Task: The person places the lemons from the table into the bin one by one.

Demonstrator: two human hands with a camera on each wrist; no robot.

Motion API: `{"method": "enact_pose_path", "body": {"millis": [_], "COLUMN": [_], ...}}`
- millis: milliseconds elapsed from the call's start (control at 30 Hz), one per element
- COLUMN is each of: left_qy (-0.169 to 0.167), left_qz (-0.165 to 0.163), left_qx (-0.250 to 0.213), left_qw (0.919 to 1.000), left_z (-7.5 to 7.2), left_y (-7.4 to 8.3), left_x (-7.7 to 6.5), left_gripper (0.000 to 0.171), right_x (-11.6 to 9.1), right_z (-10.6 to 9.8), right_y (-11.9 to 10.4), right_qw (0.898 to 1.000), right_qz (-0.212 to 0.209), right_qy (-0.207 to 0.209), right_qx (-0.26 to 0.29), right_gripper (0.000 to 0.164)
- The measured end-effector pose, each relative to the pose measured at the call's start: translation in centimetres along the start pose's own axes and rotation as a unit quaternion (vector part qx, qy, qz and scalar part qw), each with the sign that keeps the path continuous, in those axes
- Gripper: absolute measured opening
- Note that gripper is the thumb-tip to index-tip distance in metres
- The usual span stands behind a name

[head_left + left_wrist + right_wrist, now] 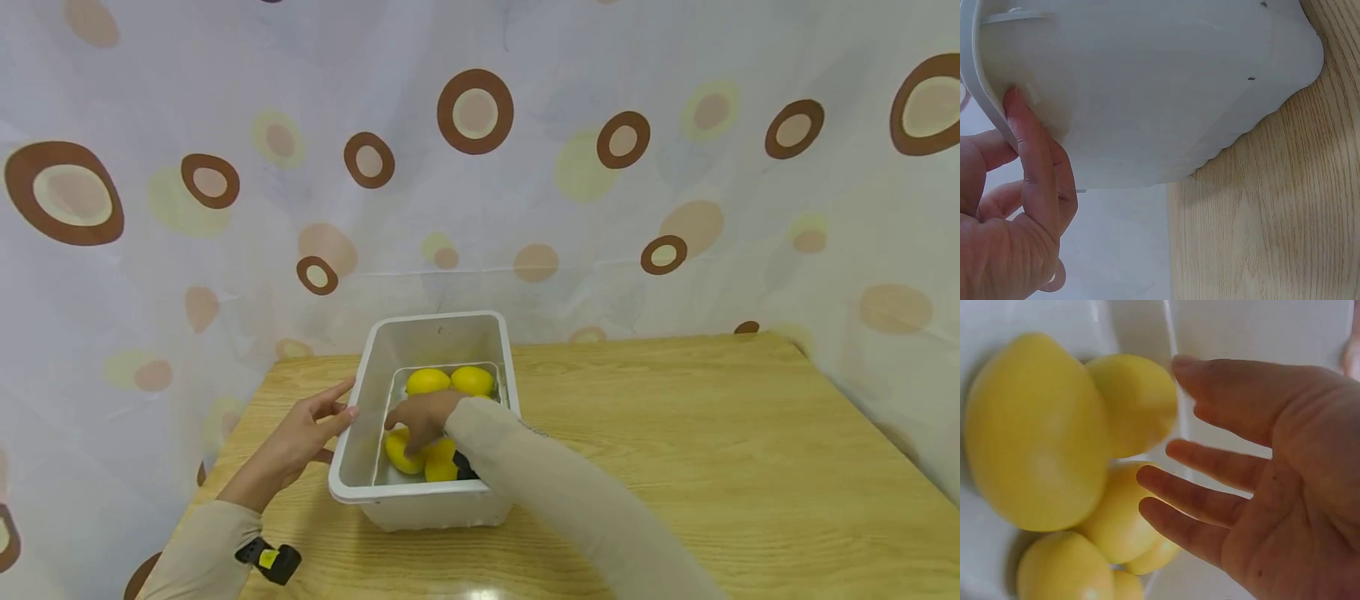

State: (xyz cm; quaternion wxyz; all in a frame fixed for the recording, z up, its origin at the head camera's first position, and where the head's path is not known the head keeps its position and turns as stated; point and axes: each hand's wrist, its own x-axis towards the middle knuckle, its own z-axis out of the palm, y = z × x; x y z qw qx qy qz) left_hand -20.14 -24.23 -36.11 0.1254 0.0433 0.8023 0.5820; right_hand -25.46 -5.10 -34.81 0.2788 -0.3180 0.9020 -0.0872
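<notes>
A white plastic bin [435, 320] stands on the wooden table and holds several yellow lemons [427, 381]. My right hand [417, 422] is down inside the bin, over the near lemons [402, 456]. In the right wrist view its fingers [1204, 497] are spread and nearly straight beside the lemons [1035, 437], with none of them gripped. My left hand [324, 419] rests against the bin's left side. One straight finger [1030, 156] presses the outer wall [1147, 94] just under the rim.
The wooden table [675, 433] stretches to the right of the bin. A pale curtain with brown rings [476, 111] hangs close behind and around the table. A black and yellow device [272, 561] sits on my left wrist.
</notes>
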Motion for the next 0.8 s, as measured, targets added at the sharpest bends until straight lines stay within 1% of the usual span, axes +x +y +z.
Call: {"method": "enact_pose_path", "body": {"millis": [133, 233, 300, 400, 433, 500, 600, 700, 767, 800], "left_qy": [-0.004, -0.005, -0.006, -0.01, -0.008, -0.007, -0.013, -0.03, -0.033, -0.029], "left_qz": [0.003, 0.001, 0.001, 0.006, 0.006, 0.008, 0.012, 0.018, 0.034, 0.047], "left_qx": [0.004, 0.006, 0.007, 0.017, 0.02, 0.033, 0.057, 0.082, 0.122, 0.154], "left_qw": [1.0, 1.0, 1.0, 0.9998, 0.9997, 0.9994, 0.9982, 0.996, 0.9914, 0.9866], "left_z": [0.0, 0.0, 0.0, 0.0, 0.0, -0.2, -0.5, -1.2, -1.9, -2.3], "left_y": [0.1, 0.2, 0.2, 0.2, 0.2, 0.2, 0.1, -0.2, -0.4, -0.6], "left_x": [-0.1, 0.0, 0.1, 0.3, 0.4, 0.4, 0.3, 0.1, -0.2, -0.4], "left_gripper": [0.063, 0.063, 0.063, 0.063, 0.062, 0.062, 0.063, 0.061, 0.06, 0.059], "right_x": [-0.6, -2.1, -3.6, -6.2, -7.2, -9.1, -11.9, -14.6, -16.2, -17.0], "right_z": [-1.5, -3.1, -4.2, -5.8, -6.1, -6.5, -6.3, -5.3, -4.3, -3.8], "right_y": [-0.1, 0.3, 1.1, 3.0, 3.8, 5.6, 8.9, 12.5, 14.8, 16.0], "right_qw": [0.997, 0.994, 0.992, 0.986, 0.982, 0.975, 0.962, 0.954, 0.95, 0.949], "right_qz": [-0.068, -0.103, -0.122, -0.144, -0.157, -0.17, -0.166, -0.134, -0.106, -0.091], "right_qy": [0.006, 0.02, 0.035, 0.073, 0.094, 0.142, 0.214, 0.265, 0.291, 0.302], "right_qx": [-0.029, -0.015, 0.005, 0.036, 0.038, 0.034, 0.029, 0.036, 0.035, 0.034], "right_gripper": [0.047, 0.046, 0.047, 0.048, 0.048, 0.048, 0.049, 0.051, 0.053, 0.054]}}
